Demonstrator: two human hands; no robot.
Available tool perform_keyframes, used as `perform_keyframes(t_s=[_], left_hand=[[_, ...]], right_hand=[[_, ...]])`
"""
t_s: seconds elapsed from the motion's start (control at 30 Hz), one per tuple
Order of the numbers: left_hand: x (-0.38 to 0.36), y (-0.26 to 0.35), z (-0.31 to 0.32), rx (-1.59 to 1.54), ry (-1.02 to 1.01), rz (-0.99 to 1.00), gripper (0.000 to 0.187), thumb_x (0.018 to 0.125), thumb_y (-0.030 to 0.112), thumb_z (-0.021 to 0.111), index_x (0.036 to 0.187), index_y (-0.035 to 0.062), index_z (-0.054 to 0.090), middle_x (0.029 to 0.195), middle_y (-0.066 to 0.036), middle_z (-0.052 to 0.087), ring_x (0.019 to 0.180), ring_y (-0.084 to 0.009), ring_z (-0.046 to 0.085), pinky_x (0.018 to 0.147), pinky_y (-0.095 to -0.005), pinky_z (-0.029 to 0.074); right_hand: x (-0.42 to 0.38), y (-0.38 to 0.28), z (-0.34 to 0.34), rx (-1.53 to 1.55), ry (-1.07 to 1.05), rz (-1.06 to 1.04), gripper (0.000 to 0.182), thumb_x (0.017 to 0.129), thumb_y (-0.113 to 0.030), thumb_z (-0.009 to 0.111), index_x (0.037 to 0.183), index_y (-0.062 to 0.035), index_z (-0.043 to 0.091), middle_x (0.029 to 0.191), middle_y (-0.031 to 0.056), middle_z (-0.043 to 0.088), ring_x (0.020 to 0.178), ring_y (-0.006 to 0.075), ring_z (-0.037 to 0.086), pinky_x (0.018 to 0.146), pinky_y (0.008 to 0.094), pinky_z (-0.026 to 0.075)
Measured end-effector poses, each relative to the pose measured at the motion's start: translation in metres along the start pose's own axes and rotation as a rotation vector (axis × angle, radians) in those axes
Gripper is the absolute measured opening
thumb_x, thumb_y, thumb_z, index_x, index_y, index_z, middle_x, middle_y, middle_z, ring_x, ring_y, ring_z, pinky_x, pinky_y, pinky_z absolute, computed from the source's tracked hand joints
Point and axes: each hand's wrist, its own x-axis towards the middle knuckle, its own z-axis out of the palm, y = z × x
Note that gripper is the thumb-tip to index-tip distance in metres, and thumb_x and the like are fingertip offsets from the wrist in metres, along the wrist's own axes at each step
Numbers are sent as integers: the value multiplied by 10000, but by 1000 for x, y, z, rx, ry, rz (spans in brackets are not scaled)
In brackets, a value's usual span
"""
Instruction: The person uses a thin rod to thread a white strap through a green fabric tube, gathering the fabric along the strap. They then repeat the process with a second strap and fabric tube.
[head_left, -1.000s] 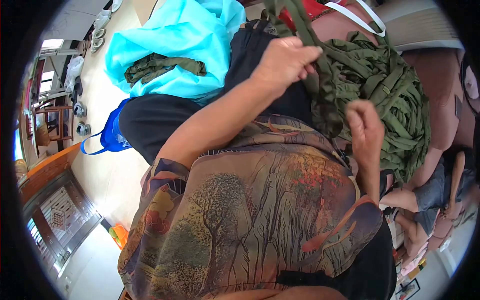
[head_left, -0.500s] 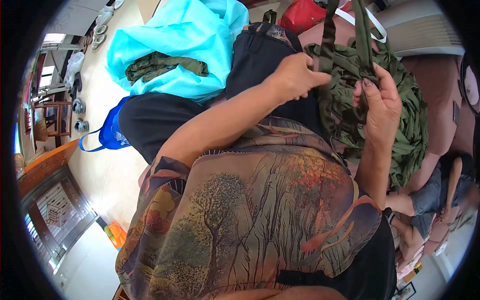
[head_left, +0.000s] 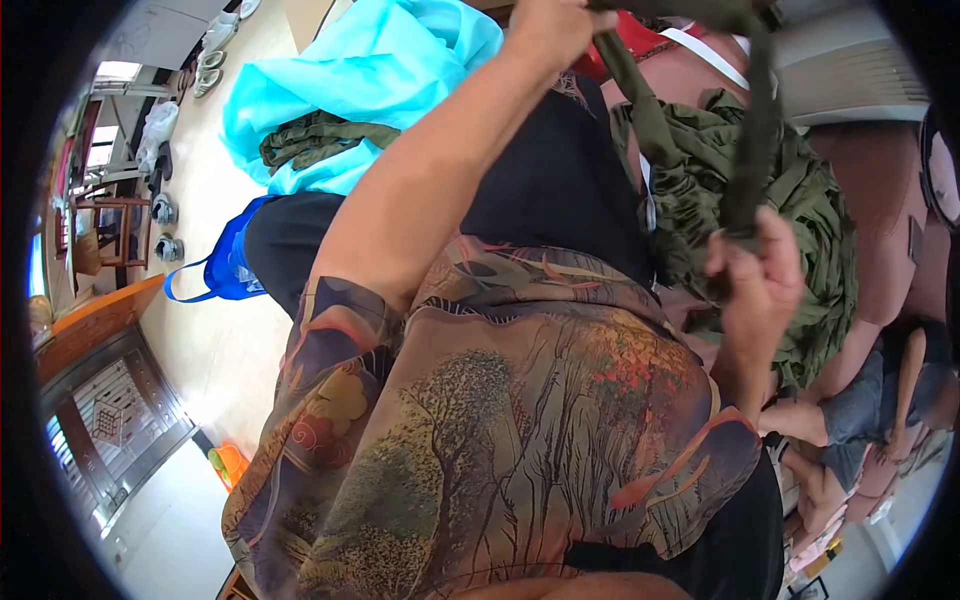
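Observation:
My left hand point(head_left: 555, 35) is raised at the top of the view, its fingers closed on a long olive-green fabric strip point(head_left: 752, 130). The strip runs right from it, then drops to my right hand point(head_left: 758, 275), which pinches its lower part; motion blurs those fingers a little. Behind and beside my right hand lies a large heap of crumpled olive-green fabric point(head_left: 820, 215) on the pinkish-brown seat. Left of my black-trousered legs, a bright turquoise bag point(head_left: 340, 85) holds another bundle of olive-green fabric point(head_left: 320, 142).
A blue bag point(head_left: 228, 262) with a strap hangs by my left knee. Something red point(head_left: 630, 35) sits behind the heap. Another person point(head_left: 850, 425) sits on the sofa point(head_left: 880, 230) at right. Shoes point(head_left: 165, 225) line the floor at left.
My left hand has moved up and away, drawing the strip upward. My right hand has dropped slightly while keeping hold of the strip.

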Motion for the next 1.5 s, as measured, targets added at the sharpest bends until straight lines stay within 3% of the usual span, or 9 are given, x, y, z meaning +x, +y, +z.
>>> perform_keyframes(t_s=[0.23,0.4,0.5,0.6,0.77,1.03,1.2,1.3,1.5], left_hand=[[15,-55,-28,-406,202,-150,122,802,58,650,817,-49,707,689,-110,661,601,-239,596,539,-369,457],[-11,-81,-52,-812,107,-426,240,876,14,542,1112,-26,538,790,-129,649,609,-227,618,559,-351,514],[-41,-50,-53,-816,352,-480,255,883,175,687,993,-40,605,731,-78,609,604,-154,573,554,-304,476],[-69,-43,-70,-349,345,-276,291,909,257,668,957,-25,618,715,-79,610,557,-143,547,505,-289,454],[-116,-5,-53,-587,-199,-653,390,916,378,652,918,-12,645,673,-65,590,463,-113,488,398,-247,373],[-122,1,-20,-576,-342,-659,253,927,237,650,752,75,565,607,-37,563,431,-92,450,370,-247,327],[-147,17,-12,-489,-765,-682,269,949,269,609,771,69,586,617,-26,579,439,-79,466,374,-216,333],[-148,12,-21,-470,-796,-627,305,940,327,625,846,37,614,656,-52,605,460,-84,504,387,-216,384],[-121,-1,-31,-756,-361,-648,324,939,344,636,938,22,608,763,-79,644,516,-111,582,423,-224,446]], right_hand=[[3,61,21,-389,-239,200,284,846,29,572,1125,-15,609,748,29,628,665,81,569,622,239,464],[6,65,28,-473,-231,215,265,837,18,598,1100,-11,617,703,59,627,641,97,581,619,261,481],[5,66,30,-440,-214,171,268,833,30,601,1099,0,613,703,59,627,647,100,587,628,262,484],[4,66,33,-435,-223,118,274,833,41,600,1105,8,606,713,54,629,656,98,588,635,256,482],[4,66,38,-387,-218,112,295,840,51,593,1131,1,595,766,39,642,672,88,577,643,242,477],[-1,51,46,-364,-177,183,416,843,68,562,1248,-26,552,784,35,637,676,77,563,659,233,473],[4,56,44,-390,-228,165,433,839,64,549,1262,-29,558,757,30,617,676,85,568,659,235,476],[3,58,41,-388,-244,132,416,844,62,547,1249,-33,573,774,25,616,688,90,574,665,237,479],[-5,50,37,-284,-191,135,378,866,60,547,1235,-14,582,840,27,621,710,84,570,670,229,476]])
